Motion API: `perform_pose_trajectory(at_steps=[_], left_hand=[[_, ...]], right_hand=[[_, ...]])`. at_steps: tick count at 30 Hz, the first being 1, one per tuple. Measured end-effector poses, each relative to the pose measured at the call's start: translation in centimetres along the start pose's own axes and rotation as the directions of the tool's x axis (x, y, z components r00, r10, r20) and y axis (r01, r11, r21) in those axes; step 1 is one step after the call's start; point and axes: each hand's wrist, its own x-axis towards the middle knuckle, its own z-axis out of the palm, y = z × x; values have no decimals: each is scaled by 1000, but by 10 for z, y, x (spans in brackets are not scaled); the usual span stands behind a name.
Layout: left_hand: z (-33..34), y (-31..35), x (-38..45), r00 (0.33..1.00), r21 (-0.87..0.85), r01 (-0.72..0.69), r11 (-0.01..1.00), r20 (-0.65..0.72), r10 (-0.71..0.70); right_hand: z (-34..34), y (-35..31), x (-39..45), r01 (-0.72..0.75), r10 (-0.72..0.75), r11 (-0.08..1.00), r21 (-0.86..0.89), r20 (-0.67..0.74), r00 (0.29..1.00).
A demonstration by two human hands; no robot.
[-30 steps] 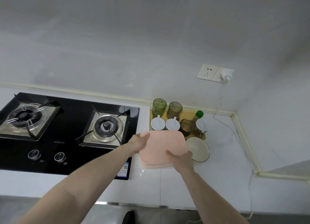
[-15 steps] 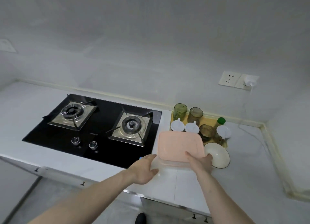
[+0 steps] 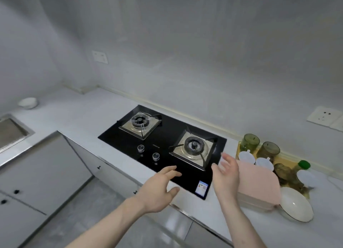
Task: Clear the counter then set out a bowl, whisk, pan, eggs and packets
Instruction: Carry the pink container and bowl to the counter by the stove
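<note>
A pink lidded container [image 3: 259,184] sits on the white counter [image 3: 78,116], right of the black gas hob [image 3: 163,151]. A white shallow bowl [image 3: 297,205] leans against the container's right side. My right hand [image 3: 227,175] hovers just left of the container, fingers spread and straight, holding nothing. My left hand [image 3: 159,190] hangs over the hob's front edge, fingers relaxed and empty. A small white bowl [image 3: 28,102] stands in the far left corner.
A yellow tray [image 3: 284,160] at the back right carries two green glasses [image 3: 250,143], white cups [image 3: 264,163] and a green-capped bottle [image 3: 301,167]. A steel sink [image 3: 9,131] is at the far left. Grey cabinet doors [image 3: 46,171] run below the counter.
Both hands have let go of the pink container, which now rests on the counter. My hands have drawn left and the view has swung left, showing the sink and corner.
</note>
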Motion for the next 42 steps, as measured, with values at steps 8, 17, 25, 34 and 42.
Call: perform_pose_trajectory(at_steps=[8,17,25,34,42], left_hand=[[-115,-148,-96,954,-35,199,979,-220,-201],[-194,-298,-184,837,-173,324,930,-405,-367],[-234,-380,-210,748,-287,367,885,-475,-464],[-313,-473,-166,680,-319,413,853,-514,-522],[-398,-541,-101,635,-325,442,836,-545,-548]], right_hand=[[169,-63,-85,117,-52,990,-80,564,824],[328,-96,-176,200,-67,976,-81,766,639],[436,-114,-192,210,-17,971,-112,848,530],[586,-123,-157,230,-31,969,-85,888,459],[700,-154,-104,276,-47,959,-72,915,401]])
